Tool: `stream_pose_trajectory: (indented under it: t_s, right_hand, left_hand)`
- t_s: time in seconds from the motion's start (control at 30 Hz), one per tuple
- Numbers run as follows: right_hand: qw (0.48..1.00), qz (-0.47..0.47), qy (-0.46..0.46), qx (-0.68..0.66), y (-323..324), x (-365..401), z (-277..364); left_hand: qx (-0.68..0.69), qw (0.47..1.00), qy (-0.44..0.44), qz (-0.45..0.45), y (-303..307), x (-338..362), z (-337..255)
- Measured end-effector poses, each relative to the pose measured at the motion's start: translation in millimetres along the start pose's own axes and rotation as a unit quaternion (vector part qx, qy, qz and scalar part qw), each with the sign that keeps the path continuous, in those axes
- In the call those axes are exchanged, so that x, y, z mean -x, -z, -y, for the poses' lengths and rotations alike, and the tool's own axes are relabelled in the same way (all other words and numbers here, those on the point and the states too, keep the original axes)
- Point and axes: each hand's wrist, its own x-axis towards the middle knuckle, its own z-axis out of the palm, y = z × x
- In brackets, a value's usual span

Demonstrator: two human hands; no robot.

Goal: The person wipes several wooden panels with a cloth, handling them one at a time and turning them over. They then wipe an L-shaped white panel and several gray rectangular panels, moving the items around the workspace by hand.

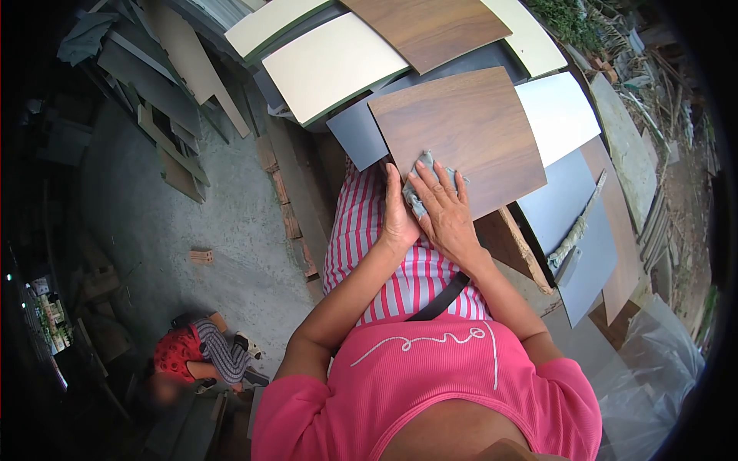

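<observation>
The right hand (444, 213) lies flat, fingers spread, pressing a grey cloth (423, 167) onto the brown board (469, 123). The left hand (400, 219) closes on the board's near edge, probably to steady it on the lap; other panels (330, 65) lie beyond.

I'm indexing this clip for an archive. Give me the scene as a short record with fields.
setting: outdoor work area with loose panels stacked around
work piece: brown wood-grain board, overlapping a dark grey panel
right hand: laid flat on a grey cloth, pressing it to the board
left hand: at the board's near edge, fingers hidden under the right hand
nearby: another person low on the concrete floor
</observation>
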Motion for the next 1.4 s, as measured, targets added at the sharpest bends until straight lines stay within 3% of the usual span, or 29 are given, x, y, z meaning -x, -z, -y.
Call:
stream_pose_trajectory:
  t_s: [0.1,0.4,0.57,0.67,0.87,1.03,1.17,1.4]
  right_hand:
    - [0.999,0.017,0.015,0.025,2,-11,-5]
    - [0.965,-0.117,-0.189,0.136,23,1,-128]
    - [0.953,-0.140,-0.237,0.129,24,4,-145]
    - [0.959,-0.139,-0.217,0.120,12,-7,-115]
    - [0.998,-0.051,0.014,0.042,-8,-36,-23]
    - [0.996,-0.032,0.086,0.023,-16,-54,-15]
    - [0.997,-0.054,0.052,0.034,2,-61,-47]
    - [0.969,-0.170,-0.151,0.101,26,-52,-155]
  left_hand:
    - [-0.010,1.000,0.000,0.012,1,-3,0]
    - [-0.014,1.000,0.005,-0.005,4,-7,3]
    - [-0.016,1.000,-0.004,-0.009,5,-8,4]
    - [-0.011,1.000,-0.004,-0.008,7,-9,5]
    - [-0.034,0.999,-0.016,0.010,1,-6,3]
    - [-0.050,0.998,-0.041,-0.004,10,-11,4]
    - [-0.031,0.999,-0.001,0.021,4,-7,2]
    - [-0.043,0.999,-0.003,-0.006,5,-8,4]
